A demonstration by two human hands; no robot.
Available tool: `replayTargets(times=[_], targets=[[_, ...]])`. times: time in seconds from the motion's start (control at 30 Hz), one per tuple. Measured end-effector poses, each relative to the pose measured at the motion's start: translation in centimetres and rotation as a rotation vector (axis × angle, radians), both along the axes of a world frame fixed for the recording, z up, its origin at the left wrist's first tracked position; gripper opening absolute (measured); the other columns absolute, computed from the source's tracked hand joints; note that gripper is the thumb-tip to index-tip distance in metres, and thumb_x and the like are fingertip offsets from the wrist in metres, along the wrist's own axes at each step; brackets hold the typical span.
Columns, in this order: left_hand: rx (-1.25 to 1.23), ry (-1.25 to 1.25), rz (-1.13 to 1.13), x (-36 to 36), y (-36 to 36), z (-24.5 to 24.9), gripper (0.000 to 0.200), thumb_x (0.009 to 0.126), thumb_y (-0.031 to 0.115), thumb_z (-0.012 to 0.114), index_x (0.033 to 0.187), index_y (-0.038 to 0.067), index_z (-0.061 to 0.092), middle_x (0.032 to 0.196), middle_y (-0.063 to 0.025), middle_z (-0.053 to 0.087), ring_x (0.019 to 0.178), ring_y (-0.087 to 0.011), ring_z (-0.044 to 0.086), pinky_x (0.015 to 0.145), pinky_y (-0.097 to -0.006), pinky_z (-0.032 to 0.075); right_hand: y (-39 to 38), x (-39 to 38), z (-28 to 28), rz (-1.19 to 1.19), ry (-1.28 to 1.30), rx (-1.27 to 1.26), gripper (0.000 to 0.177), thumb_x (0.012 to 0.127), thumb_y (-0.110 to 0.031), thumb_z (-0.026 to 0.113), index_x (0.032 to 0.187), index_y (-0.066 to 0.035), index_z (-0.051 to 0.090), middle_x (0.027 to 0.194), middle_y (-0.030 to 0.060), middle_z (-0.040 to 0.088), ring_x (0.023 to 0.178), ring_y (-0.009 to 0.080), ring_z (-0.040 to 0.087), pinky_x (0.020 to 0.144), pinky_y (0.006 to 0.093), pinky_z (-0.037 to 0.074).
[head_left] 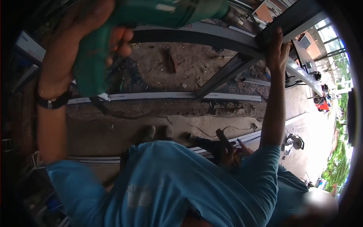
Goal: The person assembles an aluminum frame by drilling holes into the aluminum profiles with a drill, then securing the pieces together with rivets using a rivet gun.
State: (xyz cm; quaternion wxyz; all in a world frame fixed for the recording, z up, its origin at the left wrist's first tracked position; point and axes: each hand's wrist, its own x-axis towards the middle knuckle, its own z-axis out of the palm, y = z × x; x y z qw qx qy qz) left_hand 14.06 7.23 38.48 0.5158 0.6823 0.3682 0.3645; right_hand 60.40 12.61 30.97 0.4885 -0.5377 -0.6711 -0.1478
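A green power drill is in my left hand, which wraps round its handle; a dark watch sits on that wrist. The drill lies level and points right, its chuck close to the metal frame. Any bit tip is hard to make out. My right hand grips the frame at a corner where several dark bars meet, with the thumb along the upper bar. Part of those fingers is hidden behind the bar.
A co-worker's hand holds a dark tool at lower right. Below the frame, a long white-faced profile runs across the littered floor. A cable trails there. At right stand a bench and a machine.
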Motion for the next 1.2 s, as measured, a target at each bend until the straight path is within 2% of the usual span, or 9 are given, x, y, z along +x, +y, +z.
replayTargets(times=[0.07, 0.2, 0.3, 0.4, 0.63, 0.77, 0.87, 1.0, 1.2], targets=[[-0.033, -0.194, 0.044, -3.8, -2.7, -3.4, 0.063, 0.096, 0.051, 0.065, 0.128, -0.003, 0.056, 0.097, -0.0186, 0.07, 0.076, -0.0231, 0.073, 0.059, -0.0284, 0.059, 0.7, 0.8, 0.2, 0.007, 0.156, -0.077, 0.068, 0.104, -0.057, 0.045, 0.106, 0.007, 0.069, 0.085, 0.0183, 0.067, 0.083, 0.0292, 0.061, 0.081, 0.0441, 0.049], [-0.204, -0.328, 0.115, -8.3, -8.0, -11.3, 0.071, 0.088, 0.043, 0.078, 0.133, -0.005, 0.051, 0.093, -0.0197, 0.071, 0.073, -0.0257, 0.072, 0.063, -0.0344, 0.061, 0.1, -0.9, 0.9, 0.009, 0.262, -0.224, 0.059, 0.102, -0.051, 0.054, 0.101, 0.005, 0.072, 0.08, 0.0017, 0.066, 0.07, 0.0091, 0.053, 0.061, 0.0289, 0.039], [-0.352, -0.379, 0.167, -12.4, -10.7, -18.3, 0.068, 0.089, 0.029, 0.079, 0.14, 0.0, 0.047, 0.097, -0.0165, 0.071, 0.075, -0.0232, 0.072, 0.069, -0.0371, 0.062, 1.4, 3.4, 0.2, -0.053, 0.269, -0.331, 0.048, 0.103, -0.037, 0.056, 0.135, -0.002, 0.064, 0.117, 0.0093, 0.073, 0.101, 0.0149, 0.066, 0.09, 0.0345, 0.048], [-0.433, -0.375, 0.239, -17.7, -12.4, -22.5, 0.067, 0.089, 0.026, 0.078, 0.142, 0.001, 0.045, 0.097, -0.0141, 0.07, 0.078, -0.0218, 0.071, 0.07, -0.0365, 0.061, 3.3, 8.0, -1.6, 0.079, 0.412, -0.264, 0.041, 0.103, -0.022, 0.055, 0.137, 0.0, 0.061, 0.137, 0.0113, 0.065, 0.127, 0.0178, 0.06, 0.11, 0.0329, 0.043], [-0.624, -0.449, 0.518, -38.5, -16.8, -31.1, 0.059, 0.091, 0.03, 0.076, 0.135, 0.0, 0.05, 0.094, -0.0164, 0.07, 0.078, -0.0247, 0.071, 0.066, -0.0349, 0.06, -0.3, 0.8, 0.1, -0.147, 0.526, -0.165, 0.049, 0.098, -0.034, 0.066, 0.129, 0.003, 0.067, 0.118, 0.0148, 0.073, 0.11, 0.0184, 0.069, 0.099, 0.0326, 0.051], [-0.684, -0.53, 0.722, -49.6, -16.1, -35.4, 0.047, 0.098, 0.042, 0.065, 0.116, -0.001, 0.059, 0.093, -0.015, 0.07, 0.077, -0.0241, 0.071, 0.06, -0.0326, 0.058, -2.1, -0.6, 2.3, -0.868, 0.373, -0.115, 0.072, 0.085, -0.052, 0.077, 0.12, 0.01, 0.066, 0.105, 0.0192, 0.075, 0.093, 0.0221, 0.073, 0.083, 0.0363, 0.057], [-0.702, -0.665, 0.781, -54.1, -11.3, -37.4, 0.048, 0.102, 0.049, 0.057, 0.111, 0.002, 0.062, 0.094, -0.0107, 0.069, 0.08, -0.0201, 0.068, 0.062, -0.0296, 0.056, -3.2, -12.3, 1.4, -0.481, 0.257, 0.372, 0.066, 0.09, -0.042, 0.074, 0.124, 0.01, 0.052, 0.09, 0.0185, 0.071, 0.082, 0.0266, 0.071, 0.066, 0.0412, 0.061], [-0.683, -0.822, 0.73, -56.2, -0.3, -42.5, 0.048, 0.104, 0.051, 0.053, 0.106, 0.004, 0.063, 0.097, -0.006, 0.067, 0.085, -0.016, 0.065, 0.066, -0.0273, 0.052, -5.1, -47.2, 2.7, 0.075, -0.329, -0.258, 0.067, 0.085, -0.057, 0.074, 0.124, -0.003, 0.065, 0.086, 0.0118, 0.066, 0.083, 0.0363, 0.063, 0.081, 0.0429, 0.051], [-0.647, -0.96, 0.728, -56.1, 9.6, -48.7, 0.047, 0.104, 0.05, 0.052, 0.104, 0.005, 0.061, 0.095, -0.0062, 0.066, 0.087, -0.0191, 0.066, 0.064, -0.0274, 0.05, -4.7, -50.6, 4.3, 0.211, -0.497, -0.242, 0.078, 0.077, -0.063, 0.078, 0.124, -0.002, 0.063, 0.092, 0.0167, 0.069, 0.091, 0.038, 0.068, 0.078, 0.0447, 0.053]])
